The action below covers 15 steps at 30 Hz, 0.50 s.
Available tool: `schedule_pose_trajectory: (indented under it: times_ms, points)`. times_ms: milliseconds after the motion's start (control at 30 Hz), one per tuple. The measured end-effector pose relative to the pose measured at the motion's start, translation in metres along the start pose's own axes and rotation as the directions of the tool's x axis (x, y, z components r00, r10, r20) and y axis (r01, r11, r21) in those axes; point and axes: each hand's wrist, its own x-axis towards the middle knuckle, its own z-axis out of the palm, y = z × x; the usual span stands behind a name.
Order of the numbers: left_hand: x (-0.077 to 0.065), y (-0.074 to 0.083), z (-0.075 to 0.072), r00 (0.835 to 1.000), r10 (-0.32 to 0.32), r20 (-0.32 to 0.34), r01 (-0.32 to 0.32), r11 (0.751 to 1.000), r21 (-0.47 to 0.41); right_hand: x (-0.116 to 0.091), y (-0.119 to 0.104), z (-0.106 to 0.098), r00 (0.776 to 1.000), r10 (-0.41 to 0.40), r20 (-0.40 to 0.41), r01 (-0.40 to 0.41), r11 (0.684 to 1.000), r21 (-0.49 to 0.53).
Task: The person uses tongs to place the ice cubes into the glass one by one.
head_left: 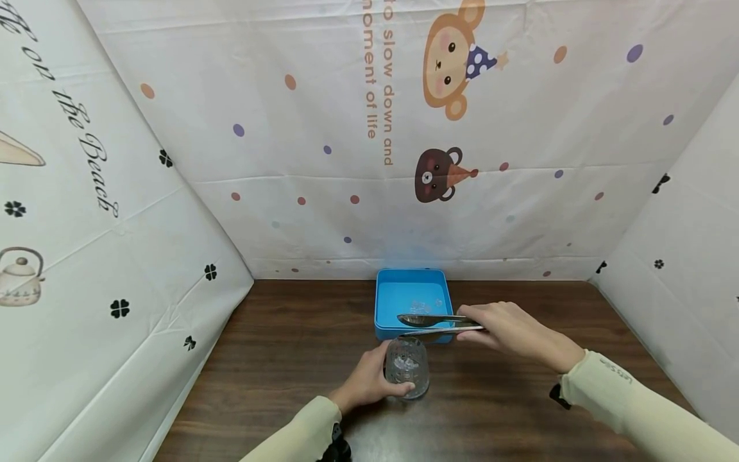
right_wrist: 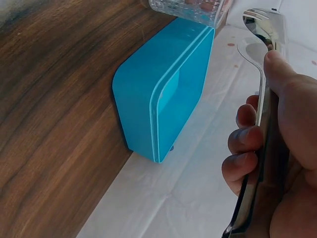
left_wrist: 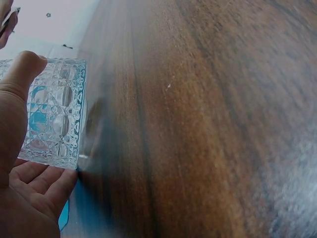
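A clear, cut-pattern glass (head_left: 407,369) stands on the table, and the left hand (head_left: 369,380) grips it with the thumb on the near side. In the left wrist view the fingers (left_wrist: 47,183) lie around the other side of the glass (left_wrist: 59,114). Shiny metal tongs (head_left: 441,320) with spoon-shaped ends are held in the right hand (head_left: 510,333), their tips apart above the glass and the near rim of a blue box (head_left: 383,308). Small clear pieces (head_left: 424,307) lie in the box. Whether anything sits between the tong tips cannot be told.
The dark wooden table (head_left: 288,346) runs back to a white printed cloth (head_left: 323,224). More cloth hangs along the left (head_left: 156,301) and right sides (head_left: 681,269). The blue box stands near the table's back edge, just behind the glass.
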Motion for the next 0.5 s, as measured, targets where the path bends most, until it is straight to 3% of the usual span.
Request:
schedule_pose_trajectory:
  times_ms: [500]
  points:
    - [0.0, 0.0013, 0.0004, 1.0, -0.006, 0.0, 0.006, 1.0, 0.001, -0.0008, 0.0002, 0.0059, 1.0, 0.016, 0.002, -0.016, 1.0, 0.016]
